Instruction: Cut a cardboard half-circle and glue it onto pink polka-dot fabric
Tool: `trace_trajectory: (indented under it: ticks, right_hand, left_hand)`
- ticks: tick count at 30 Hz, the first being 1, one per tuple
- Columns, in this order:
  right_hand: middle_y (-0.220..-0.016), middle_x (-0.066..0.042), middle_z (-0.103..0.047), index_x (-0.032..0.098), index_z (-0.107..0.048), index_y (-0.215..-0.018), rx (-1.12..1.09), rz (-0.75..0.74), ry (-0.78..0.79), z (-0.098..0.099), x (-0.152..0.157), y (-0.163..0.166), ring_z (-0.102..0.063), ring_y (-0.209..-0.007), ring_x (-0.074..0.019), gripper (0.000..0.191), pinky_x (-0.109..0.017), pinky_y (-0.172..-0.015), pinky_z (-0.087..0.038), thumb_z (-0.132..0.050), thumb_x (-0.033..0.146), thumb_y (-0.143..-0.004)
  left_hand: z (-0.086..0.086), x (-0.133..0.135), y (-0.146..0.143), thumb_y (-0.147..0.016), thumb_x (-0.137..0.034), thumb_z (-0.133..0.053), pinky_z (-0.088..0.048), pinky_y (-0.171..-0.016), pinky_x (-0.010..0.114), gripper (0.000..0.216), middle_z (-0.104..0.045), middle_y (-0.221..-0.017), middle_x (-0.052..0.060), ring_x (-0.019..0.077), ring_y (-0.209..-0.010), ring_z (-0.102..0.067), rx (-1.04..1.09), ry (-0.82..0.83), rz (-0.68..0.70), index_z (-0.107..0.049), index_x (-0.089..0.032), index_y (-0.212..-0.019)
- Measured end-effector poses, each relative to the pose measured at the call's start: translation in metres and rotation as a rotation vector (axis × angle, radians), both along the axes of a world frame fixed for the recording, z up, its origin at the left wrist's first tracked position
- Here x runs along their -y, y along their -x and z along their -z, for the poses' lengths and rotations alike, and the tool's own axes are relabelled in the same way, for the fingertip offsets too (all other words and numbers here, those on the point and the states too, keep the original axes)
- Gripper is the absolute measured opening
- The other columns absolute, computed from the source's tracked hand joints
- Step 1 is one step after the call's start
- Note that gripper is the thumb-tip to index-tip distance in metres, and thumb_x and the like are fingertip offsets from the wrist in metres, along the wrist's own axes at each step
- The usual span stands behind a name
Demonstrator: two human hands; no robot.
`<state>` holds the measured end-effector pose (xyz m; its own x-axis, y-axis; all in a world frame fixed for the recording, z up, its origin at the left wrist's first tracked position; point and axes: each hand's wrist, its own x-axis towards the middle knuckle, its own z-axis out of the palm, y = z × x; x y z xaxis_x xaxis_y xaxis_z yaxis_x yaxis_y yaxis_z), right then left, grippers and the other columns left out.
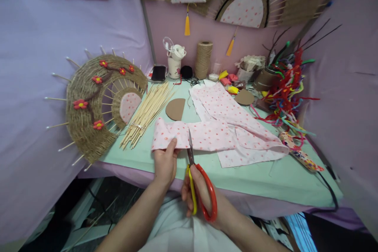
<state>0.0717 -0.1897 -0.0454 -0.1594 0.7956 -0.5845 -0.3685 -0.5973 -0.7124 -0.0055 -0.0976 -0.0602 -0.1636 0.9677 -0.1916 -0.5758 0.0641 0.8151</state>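
My left hand pinches the near left edge of a pink spotted cloth that lies across the pale green table. My right hand is closed through the red and yellow handles of a pair of scissors. The scissor blades point away from me and reach into the cloth just right of my left thumb. A brown cardboard half-disc lies beyond the cloth.
A bundle of bamboo sticks and a woven twine fan with red flowers lie at the left. A twine spool, white cup, phone and clay pieces stand at the back. Coloured pipe cleaners crowd the right.
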Motion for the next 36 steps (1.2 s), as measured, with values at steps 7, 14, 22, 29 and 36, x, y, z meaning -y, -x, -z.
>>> trace_trajectory:
  ticks: [7,14,22,29,36]
  right_hand:
    - [-0.040,0.006,-0.040,0.020,-0.047,-0.059,0.091,-0.021,-0.026,0.0060,0.0023,0.0020,-0.032,-0.031,-0.0058,0.071,-0.020,-0.033,-0.038,-0.036,0.089,-0.071]
    - [-0.031,0.004,-0.032,0.019,-0.045,-0.045,0.162,-0.117,-0.028,0.0051,0.0044,0.0005,-0.035,-0.025,-0.0060,0.082,-0.018,-0.028,-0.027,-0.026,0.096,-0.064]
    - [-0.030,0.004,-0.034,0.018,-0.046,-0.045,0.122,-0.111,-0.047,0.0081,0.0057,-0.0015,-0.032,-0.023,-0.0056,0.080,-0.019,-0.027,-0.031,-0.030,0.094,-0.067]
    - [-0.032,0.005,-0.038,0.019,-0.048,-0.058,0.117,-0.115,-0.061,0.0057,0.0056,-0.0029,-0.032,-0.025,-0.0055,0.077,-0.019,-0.030,-0.037,-0.030,0.093,-0.068]
    - [-0.047,0.005,-0.053,0.020,-0.045,-0.079,0.076,-0.083,-0.082,0.0042,-0.0024,-0.0048,-0.036,-0.032,-0.0059,0.072,-0.020,-0.033,-0.043,-0.032,0.091,-0.070]
  left_hand:
    - [0.0020,0.0004,-0.0003,-0.069,-0.017,-0.077,-0.056,-0.086,0.030,0.049,-0.073,-0.109,0.008,0.0230,-0.105,-0.067,0.015,0.006,-0.016,-0.064,-0.024,-0.116]
    - [0.0070,-0.0011,0.0000,-0.068,-0.019,-0.079,-0.055,-0.088,0.031,0.050,-0.072,-0.112,0.010,0.0212,-0.101,-0.069,0.027,-0.008,-0.046,-0.065,-0.021,-0.116]
    - [0.0058,-0.0019,-0.0010,-0.068,-0.019,-0.079,-0.057,-0.078,0.025,0.048,-0.072,-0.112,0.010,0.0191,-0.095,-0.070,0.030,-0.003,-0.062,-0.066,-0.020,-0.114]
    - [0.0075,-0.0016,-0.0007,-0.069,-0.020,-0.079,-0.057,-0.077,0.024,0.050,-0.071,-0.115,0.010,0.0189,-0.096,-0.070,0.026,-0.013,-0.049,-0.065,-0.021,-0.118]
    - [0.0078,-0.0017,0.0007,-0.068,-0.022,-0.080,-0.057,-0.079,0.024,0.055,-0.069,-0.119,0.010,0.0205,-0.102,-0.069,0.023,-0.037,-0.038,-0.063,-0.022,-0.121]
